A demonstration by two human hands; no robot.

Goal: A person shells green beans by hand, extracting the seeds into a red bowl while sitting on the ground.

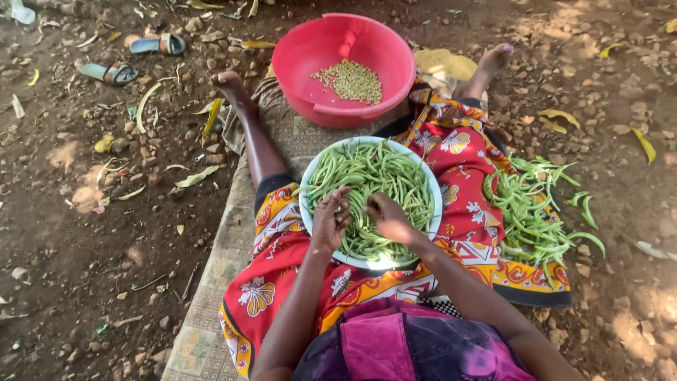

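— Where are your hands?

— Both over the white bowl point(308, 185) in my lap. My left hand point(330, 221) is curled, fingers pinched on a green pod point(340, 209) at its near-left edge. My right hand point(388, 218) sits just beside it, fingers bent down into the heap of pods point(384, 176); whether it grips one, I cannot tell.

— And the rest?

— Shelled peas point(350, 80) lie in the red basin point(310, 53) beyond the bowl, between my feet. Loose pods point(532, 212) lie on the cloth at my right.

dirt ground point(84, 268) w/ stones | dry leaves point(197, 176) | woven mat point(211, 282) | dappled sun
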